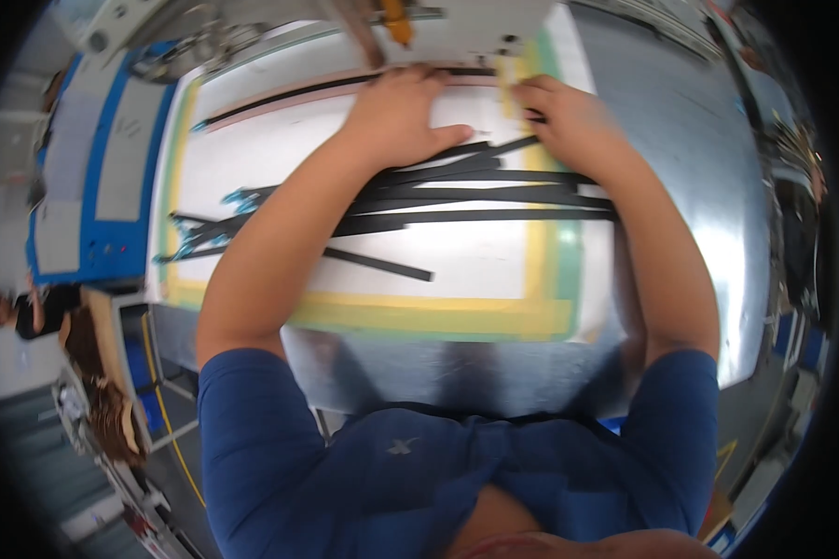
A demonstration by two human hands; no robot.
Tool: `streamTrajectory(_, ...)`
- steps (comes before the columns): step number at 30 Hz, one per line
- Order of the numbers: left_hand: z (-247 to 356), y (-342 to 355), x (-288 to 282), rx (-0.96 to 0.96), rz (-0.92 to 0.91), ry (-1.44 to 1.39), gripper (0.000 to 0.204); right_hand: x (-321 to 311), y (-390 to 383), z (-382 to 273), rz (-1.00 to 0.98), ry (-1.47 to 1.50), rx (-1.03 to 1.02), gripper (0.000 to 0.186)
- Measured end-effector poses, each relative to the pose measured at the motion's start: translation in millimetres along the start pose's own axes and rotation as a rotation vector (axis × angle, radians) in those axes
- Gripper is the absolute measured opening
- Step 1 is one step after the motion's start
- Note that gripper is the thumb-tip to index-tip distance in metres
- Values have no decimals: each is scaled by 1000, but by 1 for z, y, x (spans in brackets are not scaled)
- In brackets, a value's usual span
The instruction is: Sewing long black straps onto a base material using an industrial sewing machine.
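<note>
The left hand [396,116] lies open and flat on the white table [280,140]. The right hand [564,116] pinches a thin black strip [536,115]. Long, flat black strips [475,200] lie crossed below.

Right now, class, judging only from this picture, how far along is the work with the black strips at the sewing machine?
Done: cannot be told; no strip shows visible stitching. In hand: the left hand lies flat and the right hand pinches beside it, both pressing one long black strip at the sewing machine. Left: seemingly the loose pile of black strips lying crossed on the white tabletop under the forearms.
</note>
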State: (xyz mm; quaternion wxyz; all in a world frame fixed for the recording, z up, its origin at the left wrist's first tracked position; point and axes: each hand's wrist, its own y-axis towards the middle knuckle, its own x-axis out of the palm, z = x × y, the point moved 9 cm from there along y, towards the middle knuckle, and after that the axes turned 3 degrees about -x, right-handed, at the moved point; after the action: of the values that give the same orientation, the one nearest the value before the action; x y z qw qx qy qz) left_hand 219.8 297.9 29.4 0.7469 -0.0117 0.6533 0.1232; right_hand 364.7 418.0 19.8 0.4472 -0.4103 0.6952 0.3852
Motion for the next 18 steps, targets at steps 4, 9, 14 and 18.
streamTrajectory(4, -60, -33, -8, -93, 14, 26, 64, -3, -4, -4, 13, 44, -53, 35)
streamTrajectory(9, -251, -99, -39, -565, 162, 285, 61, -3, -3, -14, -4, 8, -14, 31)
streamTrajectory(14, -380, -154, -63, -840, 212, 95, 60, -4, -2, -16, -16, -10, 12, 29)
streamTrajectory(18, -366, -151, -76, -861, 116, 106, 60, -2, -4, -15, 18, -19, -37, 29)
